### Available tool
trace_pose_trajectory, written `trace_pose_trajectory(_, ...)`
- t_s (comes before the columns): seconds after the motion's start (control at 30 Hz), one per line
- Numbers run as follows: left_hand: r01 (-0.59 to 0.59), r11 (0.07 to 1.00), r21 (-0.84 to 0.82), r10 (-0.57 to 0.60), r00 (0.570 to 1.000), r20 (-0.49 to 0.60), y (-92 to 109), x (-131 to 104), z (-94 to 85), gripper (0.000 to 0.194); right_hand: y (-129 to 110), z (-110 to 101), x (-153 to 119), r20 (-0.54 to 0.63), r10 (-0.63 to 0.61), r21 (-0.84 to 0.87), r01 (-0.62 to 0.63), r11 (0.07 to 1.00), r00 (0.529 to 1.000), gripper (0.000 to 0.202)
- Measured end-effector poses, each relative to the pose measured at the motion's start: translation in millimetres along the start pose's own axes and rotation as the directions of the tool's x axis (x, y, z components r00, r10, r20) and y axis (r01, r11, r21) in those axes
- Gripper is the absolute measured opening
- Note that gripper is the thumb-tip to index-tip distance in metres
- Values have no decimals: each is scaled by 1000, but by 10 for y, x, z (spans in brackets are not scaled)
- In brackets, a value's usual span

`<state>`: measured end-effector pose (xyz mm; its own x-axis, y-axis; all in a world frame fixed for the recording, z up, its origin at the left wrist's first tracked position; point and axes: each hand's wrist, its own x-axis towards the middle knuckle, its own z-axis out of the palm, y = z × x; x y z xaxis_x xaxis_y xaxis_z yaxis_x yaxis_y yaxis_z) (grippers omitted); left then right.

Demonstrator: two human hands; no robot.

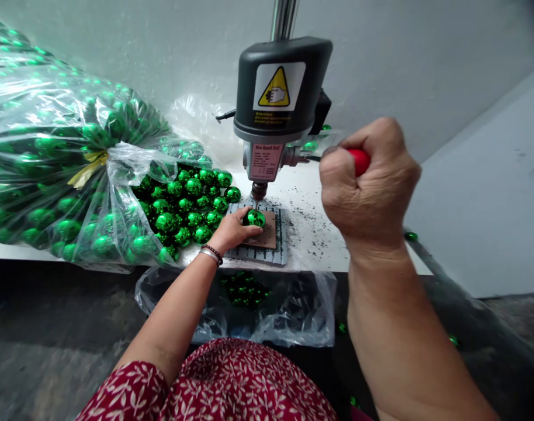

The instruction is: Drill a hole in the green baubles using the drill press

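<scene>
1. Top (249,380): deep red cloth, printed all over with pale cream leaf sprigs; slim stems, small pointed leaves. Front of it rounded in outline.
2. Left sleeve (131,389): same red leaf print; hem ends near the elbow, forearm bare below.
3. Left wrist, above the left hand (232,233): two ornaments, side by side. Nearer the hand, a dark beaded bracelet (214,249), small round beads. Just behind it, a silver-coloured bangle (209,255), narrow, shiny.
4. Right forearm (394,310): bare along its visible length, as are the wrist and right hand (372,181).
</scene>
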<state>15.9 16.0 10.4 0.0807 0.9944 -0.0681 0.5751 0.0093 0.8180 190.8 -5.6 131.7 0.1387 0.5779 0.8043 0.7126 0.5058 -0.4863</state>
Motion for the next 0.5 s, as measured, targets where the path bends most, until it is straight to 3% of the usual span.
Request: trace_pose_trajectory(0.5, -49, 998, 27, 50, 998, -44, -42, -5, 61, 71, 21, 95, -227, -126, 6, -56, -13, 998, 992, 17)
